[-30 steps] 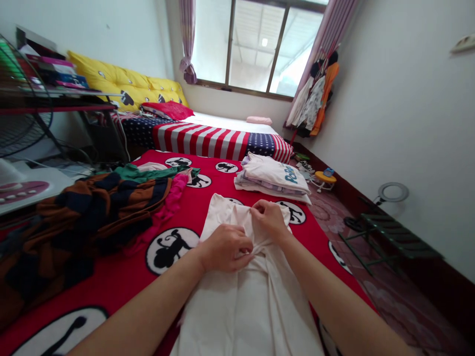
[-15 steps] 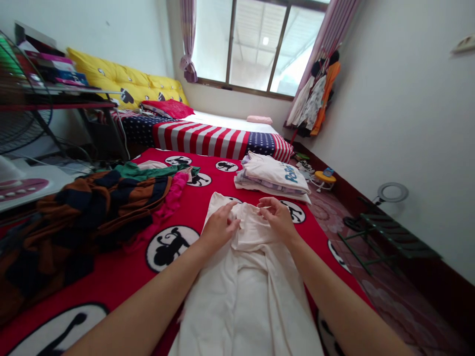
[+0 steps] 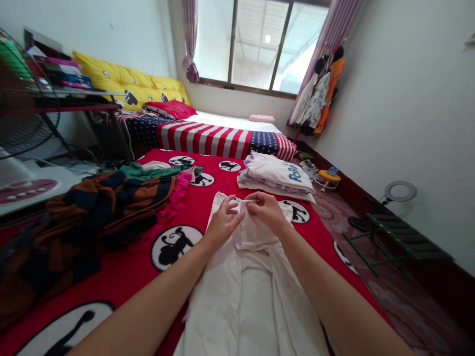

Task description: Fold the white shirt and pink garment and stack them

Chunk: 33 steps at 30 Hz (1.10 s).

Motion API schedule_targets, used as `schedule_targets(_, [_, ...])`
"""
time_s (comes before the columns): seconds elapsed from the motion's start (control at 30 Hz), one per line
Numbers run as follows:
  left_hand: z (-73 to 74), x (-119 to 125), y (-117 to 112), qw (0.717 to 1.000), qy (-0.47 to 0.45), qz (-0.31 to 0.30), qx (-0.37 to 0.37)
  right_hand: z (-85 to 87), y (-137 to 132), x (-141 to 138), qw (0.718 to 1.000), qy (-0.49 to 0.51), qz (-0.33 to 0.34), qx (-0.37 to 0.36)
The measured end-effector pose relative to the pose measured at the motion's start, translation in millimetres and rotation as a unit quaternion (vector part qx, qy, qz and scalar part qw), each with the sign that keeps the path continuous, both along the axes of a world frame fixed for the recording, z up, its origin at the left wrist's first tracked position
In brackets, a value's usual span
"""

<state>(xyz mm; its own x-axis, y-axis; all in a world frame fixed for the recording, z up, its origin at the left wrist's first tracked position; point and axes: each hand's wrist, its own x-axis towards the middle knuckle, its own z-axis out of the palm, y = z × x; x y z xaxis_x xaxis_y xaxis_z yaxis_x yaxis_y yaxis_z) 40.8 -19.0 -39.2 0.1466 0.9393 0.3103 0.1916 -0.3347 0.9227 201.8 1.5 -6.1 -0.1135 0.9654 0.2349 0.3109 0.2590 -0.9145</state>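
Observation:
A white garment (image 3: 256,291) lies lengthwise in front of me on the red blanket (image 3: 126,282), its far end partly under my hands. What kind of garment it is I cannot tell. My right hand (image 3: 266,211) pinches the far edge of the cloth between thumb and fingers. Close beside it on the left, my left hand (image 3: 222,222) rests over the same garment with its fingers curved and apart. Beyond them sits a stack of folded clothes (image 3: 276,173), topped by a white piece with blue lettering.
Rumpled brown and navy striped clothing (image 3: 85,207) lies to the left, with pink cloth (image 3: 174,202) and green cloth (image 3: 152,170) beside it. A fan (image 3: 25,123) stands at far left. On the right are a dark green folding stool (image 3: 404,235) and a ring light (image 3: 401,191).
My right hand has moved left, closer to my left hand, and now pinches the garment's far edge. The view has shifted slightly.

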Motion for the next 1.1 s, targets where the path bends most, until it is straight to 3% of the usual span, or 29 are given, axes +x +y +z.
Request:
schedule_targets(0.13, [-0.2, 1, 1, 0.999, 0.029, -0.016, -0.022, -5.3, -7, 2, 0.995, 0.079, 0.053, -0.025])
schedule_targets(0.23, [0.5, 0, 1, 0.997, 0.072, 0.009, -0.005, -12.7, 1, 22, 0.997, 0.031, -0.067, 0.004])
schedule_targets(0.3, [1.2, -1, 0, 0.995, 0.100, 0.013, 0.007, -17.0, 10, 48, 0.984, -0.021, -0.174, 0.025])
schedule_targets(0.37, [2.1, -1, 0, 0.991, 0.135, 0.013, 0.017, -21.0, 18, 76, 0.969, -0.057, -0.239, 0.027])
schedule_targets(0.43, [3.1, 0, -1, 0.986, 0.161, 0.010, 0.027, -24.9, 22, 101, 0.959, -0.105, -0.264, 0.019])
schedule_targets(0.53, [4.7, 1, -3, 0.983, 0.180, 0.006, 0.034, -30.1, 23, 120, 0.954, -0.178, -0.242, -0.002])
schedule_targets(0.73, [3.0, 0, -1, 0.977, 0.197, 0.052, 0.056, -38.3, 19, 117, 0.919, -0.279, -0.277, 0.018])
schedule_targets(0.9, [-4.6, -2, 1, 0.966, 0.237, 0.049, 0.094, -46.2, 14, 109, 0.903, -0.331, -0.272, 0.037])
schedule_targets(1.1, [-3.1, -5, 0, 0.964, 0.230, 0.075, 0.113, -25.4, -20, 97, 0.905, -0.337, -0.245, 0.088])
